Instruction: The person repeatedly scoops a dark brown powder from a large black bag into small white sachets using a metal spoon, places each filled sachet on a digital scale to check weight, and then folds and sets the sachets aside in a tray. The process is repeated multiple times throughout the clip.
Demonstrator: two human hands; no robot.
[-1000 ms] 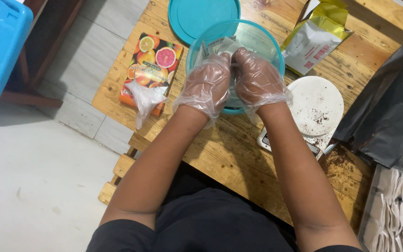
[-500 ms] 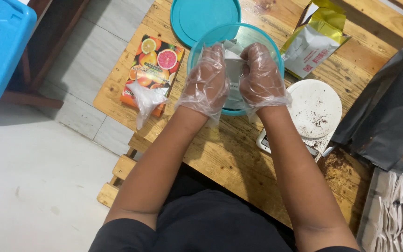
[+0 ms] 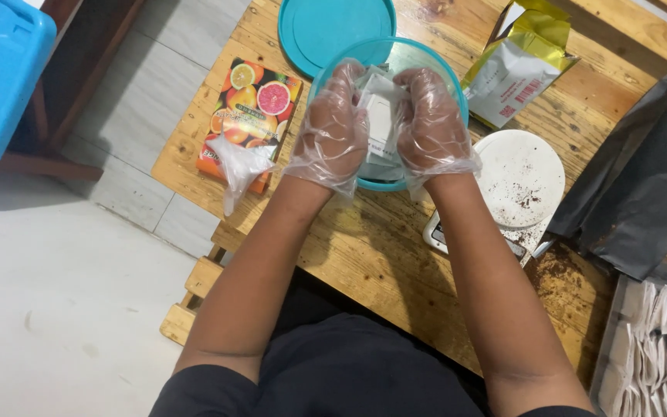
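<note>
While both gloved hands are raised over the teal bowl (image 3: 426, 58), the left hand (image 3: 333, 131) and right hand (image 3: 430, 127) together pinch a small white sachet (image 3: 380, 123) by its sides. The scale (image 3: 520, 177) beside the bowl carries only dark crumbs. Judging by the stack of sachets (image 3: 654, 347) at the far right, much of the bagging looks done, though this one is not yet set down.

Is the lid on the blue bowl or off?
Off. The round teal lid lies flat on the wooden table behind the open bowl, where both gloved hands hold a small white packet.
</note>
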